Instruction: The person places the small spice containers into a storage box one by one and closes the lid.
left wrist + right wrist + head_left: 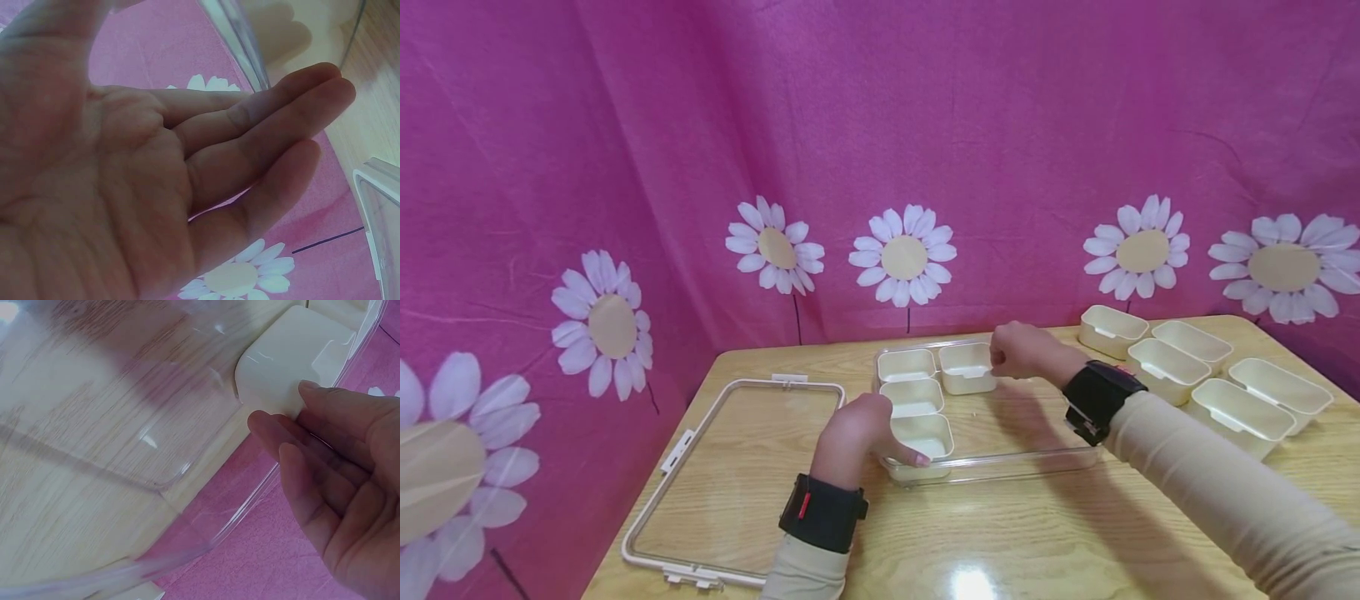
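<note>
A clear rectangular container (1022,465) holds several cream cups: a left column of three, including the near cup (922,435), and one cream cup (967,382) at the back beside it. My right hand (1028,350) is at that back cup's right end. In the right wrist view its thumb lies on the cup's wall (281,362) and it appears to pinch the edge, though one fingertip is hidden. My left hand (859,429) is at the container's left side, thumb over the near cup. In the left wrist view its fingers (250,150) extend nearly straight beside the clear wall.
A clear lid with a white clipped frame (733,385) lies on the wooden table (1000,542) to the left. Several loose cream cups, one of them a back cup (1112,329), stand at the right. A pink flowered curtain (1000,167) hangs behind.
</note>
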`<control>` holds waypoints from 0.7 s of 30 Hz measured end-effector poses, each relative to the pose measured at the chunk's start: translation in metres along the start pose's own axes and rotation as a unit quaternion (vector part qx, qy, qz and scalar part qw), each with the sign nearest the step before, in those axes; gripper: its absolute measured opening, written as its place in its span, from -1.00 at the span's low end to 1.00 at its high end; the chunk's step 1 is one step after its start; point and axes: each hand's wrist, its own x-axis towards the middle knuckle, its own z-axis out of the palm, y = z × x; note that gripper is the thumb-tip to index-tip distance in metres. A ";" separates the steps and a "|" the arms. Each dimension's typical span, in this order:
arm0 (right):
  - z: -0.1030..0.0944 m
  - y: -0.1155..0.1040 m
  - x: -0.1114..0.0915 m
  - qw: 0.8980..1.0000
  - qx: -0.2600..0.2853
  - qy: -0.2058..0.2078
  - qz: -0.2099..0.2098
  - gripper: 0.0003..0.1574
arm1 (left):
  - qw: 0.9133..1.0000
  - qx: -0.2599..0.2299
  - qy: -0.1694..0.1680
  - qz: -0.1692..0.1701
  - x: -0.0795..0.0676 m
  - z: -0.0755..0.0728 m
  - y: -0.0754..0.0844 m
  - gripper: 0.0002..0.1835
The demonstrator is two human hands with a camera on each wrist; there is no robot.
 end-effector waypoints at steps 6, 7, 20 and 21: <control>0.000 -0.007 0.003 1.000 -0.003 -0.011 0.013 -0.81 | 1.000 -0.001 -0.002 -0.003 0.000 0.000 0.001 -0.23; 0.000 -0.008 0.003 1.000 -0.004 -0.012 0.016 -0.80 | 1.000 -0.002 -0.002 -0.003 0.000 0.000 0.001 -0.23; 0.004 -0.009 0.002 0.999 -0.018 -0.005 0.030 -0.78 | 0.999 -0.028 -0.001 -0.014 0.003 0.001 -0.005 -0.20; 0.004 -0.009 0.001 0.999 -0.019 -0.006 0.031 -0.77 | 0.999 -0.029 -0.001 -0.015 0.003 0.001 -0.006 -0.20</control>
